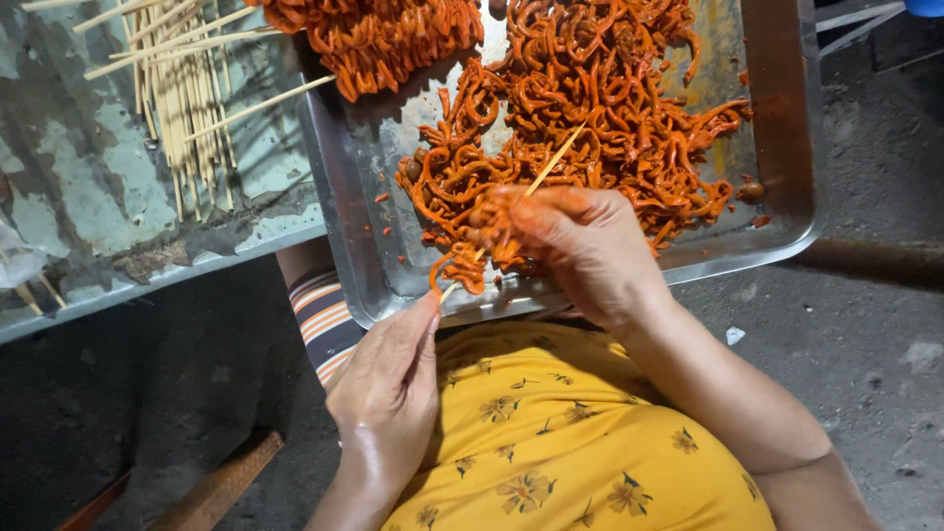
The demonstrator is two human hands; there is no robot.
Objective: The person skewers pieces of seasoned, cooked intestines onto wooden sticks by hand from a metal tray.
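Note:
My left hand [388, 379] pinches the lower end of a thin bamboo skewer [554, 159] just below the tray's near rim. My right hand [580, 246], smeared with orange sauce, grips a strip of orange marinated meat [467, 265] that is threaded on the skewer. The skewer's tip pokes up past my right fingers over the pile. A large heap of orange marinated strips [600, 88] fills the metal tray [787, 118] in front of me.
Several bare bamboo skewers [187, 88] lie on a worn, peeling tabletop [88, 197] to the left. The tray overhangs that table's edge. Grey concrete floor [865, 324] lies to the right. A wooden piece [211, 492] sits at lower left. My yellow flowered garment [560, 442] is below.

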